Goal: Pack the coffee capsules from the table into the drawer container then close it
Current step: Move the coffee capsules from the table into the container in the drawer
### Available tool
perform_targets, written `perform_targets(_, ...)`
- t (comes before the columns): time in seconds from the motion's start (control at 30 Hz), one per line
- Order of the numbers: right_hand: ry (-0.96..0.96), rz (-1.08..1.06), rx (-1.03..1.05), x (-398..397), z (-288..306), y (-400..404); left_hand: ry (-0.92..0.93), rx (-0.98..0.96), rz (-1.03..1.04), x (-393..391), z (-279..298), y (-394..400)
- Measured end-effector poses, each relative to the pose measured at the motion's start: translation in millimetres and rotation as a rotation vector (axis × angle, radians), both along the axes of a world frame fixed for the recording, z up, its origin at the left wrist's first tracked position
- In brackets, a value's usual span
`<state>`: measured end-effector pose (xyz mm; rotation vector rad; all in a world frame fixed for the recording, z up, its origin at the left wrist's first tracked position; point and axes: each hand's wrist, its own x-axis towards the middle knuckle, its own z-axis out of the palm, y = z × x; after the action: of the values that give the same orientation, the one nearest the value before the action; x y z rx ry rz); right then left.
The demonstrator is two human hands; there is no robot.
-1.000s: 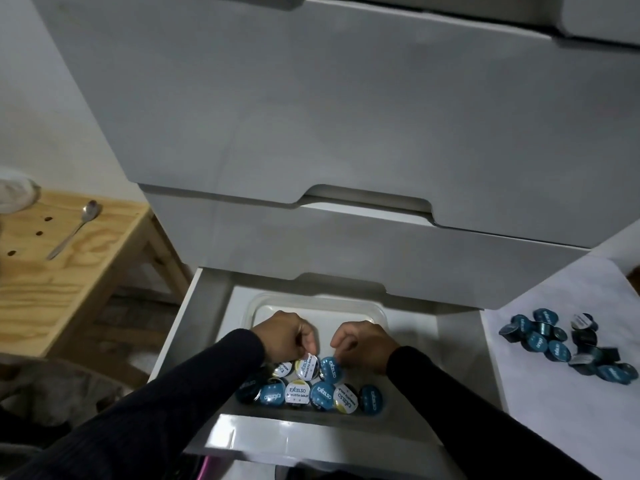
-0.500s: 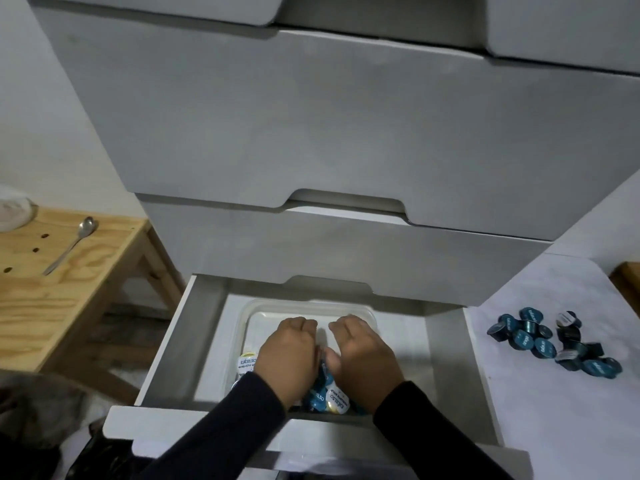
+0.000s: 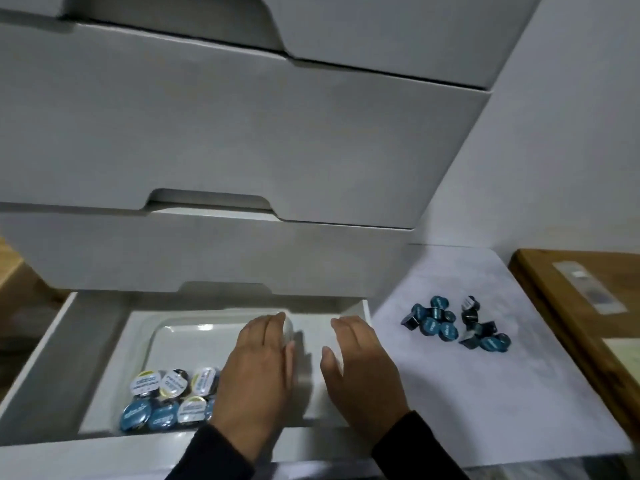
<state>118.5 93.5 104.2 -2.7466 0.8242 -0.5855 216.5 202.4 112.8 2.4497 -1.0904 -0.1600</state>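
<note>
Head view: both hands empty over the drawer container (image 3: 166,336).
We swing our right hand (image 3: 360,370), grip wide like the left hand (image 3: 258,370), to the blue capsules (image 3: 453,323).

A brown wooden board (image 3: 585,327) lies at right, a pale label (image 3: 588,287) on it.

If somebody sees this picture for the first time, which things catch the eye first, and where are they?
Two bare hands, the left hand and the right hand, hover open over the pulled-out bottom drawer. In its clear tray, coffee capsules crowd the near left corner. A loose cluster of dark blue capsules lies on the white table to the right.
</note>
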Motion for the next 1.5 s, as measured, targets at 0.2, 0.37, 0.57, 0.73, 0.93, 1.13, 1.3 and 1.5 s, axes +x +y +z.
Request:
perform_targets(0.2, -0.001, -0.042, -0.015, -74, 2, -77, 0.090, -0.142, -0.056, -76, 13, -81)
perform_targets(0.37, 0.059, -0.096, 0.013, -124, -18, -144, 0.160, -0.100, -0.100, -114, -3, -155)
perform_targets(0.57, 0.187, -0.121, 0.158, -147, -64, -204, 0.168, 0.318, -0.110, -120, -36, -228)
perform_targets(0.73, 0.244, -0.099, 0.291, -139, -93, -236, 0.424, 0.360, -0.010, -107, -71, -257)
perform_targets(0.93, 0.345, -0.138, 0.354, -124, -103, -258, 0.536, 0.192, 0.056, -108, -94, -273)
perform_targets(1.13, 0.281, -0.107, 0.452, -117, -111, -270, 0.615, 0.018, 0.181, -111, -100, -284)
perform_targets(1.3, 0.193, -0.108, 0.541, -122, -114, -275, 0.692, -0.081, 0.266, -110, -103, -283)
perform_targets(1.5, 0.079, -0.139, 0.611, -119, -100, -279, 0.706, -0.173, 0.312, -107, -97, -280)
